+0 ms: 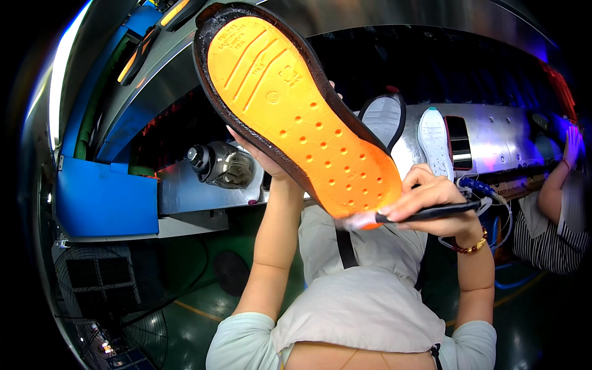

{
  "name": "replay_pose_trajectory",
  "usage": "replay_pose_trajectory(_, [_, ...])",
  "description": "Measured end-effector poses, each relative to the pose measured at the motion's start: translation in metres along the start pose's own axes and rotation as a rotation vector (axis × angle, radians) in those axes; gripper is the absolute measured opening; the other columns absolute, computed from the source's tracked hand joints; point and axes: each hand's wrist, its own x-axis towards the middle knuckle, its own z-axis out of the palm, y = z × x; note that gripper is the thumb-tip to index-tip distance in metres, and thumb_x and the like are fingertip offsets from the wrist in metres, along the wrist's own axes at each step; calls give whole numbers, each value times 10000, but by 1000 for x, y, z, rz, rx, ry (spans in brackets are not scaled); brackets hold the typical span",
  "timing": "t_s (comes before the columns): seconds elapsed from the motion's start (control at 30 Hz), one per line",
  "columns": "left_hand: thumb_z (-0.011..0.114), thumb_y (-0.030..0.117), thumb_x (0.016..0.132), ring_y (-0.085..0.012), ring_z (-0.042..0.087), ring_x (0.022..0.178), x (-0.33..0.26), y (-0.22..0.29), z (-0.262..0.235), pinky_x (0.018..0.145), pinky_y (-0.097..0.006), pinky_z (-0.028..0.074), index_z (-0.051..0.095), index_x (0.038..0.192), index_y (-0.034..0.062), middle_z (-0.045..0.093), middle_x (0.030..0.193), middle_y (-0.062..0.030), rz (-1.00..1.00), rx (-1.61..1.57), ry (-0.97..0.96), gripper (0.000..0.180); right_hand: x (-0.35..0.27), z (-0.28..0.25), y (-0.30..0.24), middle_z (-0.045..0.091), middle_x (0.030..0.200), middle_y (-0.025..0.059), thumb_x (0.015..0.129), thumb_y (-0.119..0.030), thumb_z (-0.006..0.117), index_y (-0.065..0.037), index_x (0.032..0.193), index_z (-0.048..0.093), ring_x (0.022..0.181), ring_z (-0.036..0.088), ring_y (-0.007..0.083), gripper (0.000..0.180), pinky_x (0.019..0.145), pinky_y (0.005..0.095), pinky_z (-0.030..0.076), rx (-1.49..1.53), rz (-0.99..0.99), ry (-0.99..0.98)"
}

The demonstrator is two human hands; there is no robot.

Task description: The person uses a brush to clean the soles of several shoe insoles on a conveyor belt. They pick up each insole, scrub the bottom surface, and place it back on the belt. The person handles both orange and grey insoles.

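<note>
A large shoe sole (296, 117) with an orange face and a dark rim is held up, tilted, in front of me. My left hand (264, 155) is closed round it from behind; its palm and thumb side show at the left edge, and fingertips peek out past the right edge. Pinched in my right hand (431, 196) is a brush (447, 211) with a black handle. Its pale bristle end, blurred, meets the lower rim of the orange sole. A beaded bracelet circles my right wrist.
On the metal bench (493, 132) lie a grey sole (382, 120), a white sole (435, 140) and a dark bottle (228, 165). Orange-faced soles (137, 58) rest at upper left, above a blue panel (108, 197). Another person's hand (573, 145) is at far right.
</note>
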Motion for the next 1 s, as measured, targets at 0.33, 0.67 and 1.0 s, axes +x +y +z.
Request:
replay_pose_trajectory(0.33, [272,726,745,-216,343,1202,-28,-20,6,1011,-350,256,270,1316,39,298,1359,-73,107,-236,-348,893,7,18,3,621,864,170,657,62,625,36,863,616,864,600,236,208,811,305,465,876,90,447])
replay_pose_trajectory(0.67, [503,222,775,-240,598,915,-24,3,-17,802,-311,486,478,1126,-27,573,1056,-172,-494,-360,-295,432,15,6,-9,655,849,115,637,10,692,-34,827,666,782,633,190,197,669,255,457,471,-38,75])
replay_pose_trajectory(1.0, [611,295,736,-139,612,707,-15,19,25,652,-236,497,582,981,6,626,858,-119,-1144,145,162,380,19,-15,-9,651,889,98,700,-62,645,-75,836,669,614,613,161,139,472,226,348,170,-181,-56])
